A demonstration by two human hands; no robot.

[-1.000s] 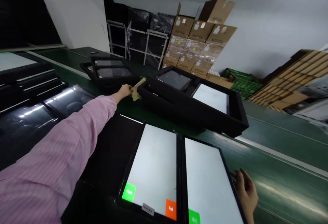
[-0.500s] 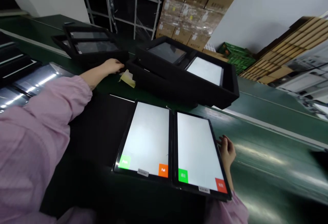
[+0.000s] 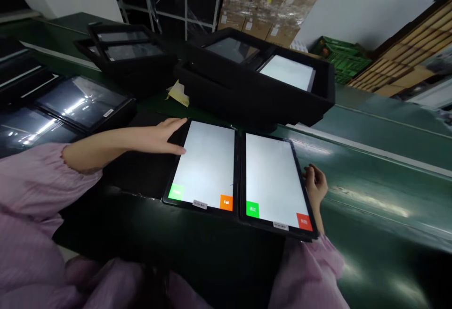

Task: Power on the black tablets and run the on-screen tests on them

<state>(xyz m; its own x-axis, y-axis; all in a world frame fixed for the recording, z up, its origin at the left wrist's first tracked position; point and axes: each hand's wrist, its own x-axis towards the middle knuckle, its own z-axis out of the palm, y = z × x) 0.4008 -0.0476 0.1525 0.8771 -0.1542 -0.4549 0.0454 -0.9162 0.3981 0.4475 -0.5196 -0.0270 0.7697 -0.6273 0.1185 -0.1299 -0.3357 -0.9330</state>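
Two lit white tablets lie side by side on the green belt in front of me, a left tablet with green and orange corner buttons and a right tablet with green and red ones. My left hand rests open at the left tablet's left edge, fingers stretched toward its top corner. My right hand has its fingers curled against the right tablet's right edge. A crumpled yellow slip lies on the belt beyond my left hand, apart from it.
A black foam tray holding two screens sits just behind the tablets. Another black tray stands at the back left. Dark glossy panels lie at the left. Cardboard boxes and a green crate stand beyond the green belt.
My left hand let go of the yellow slip by the trays and drew back to the left tablet's edge. The view tilted down. My right hand stayed at the right tablet's edge.
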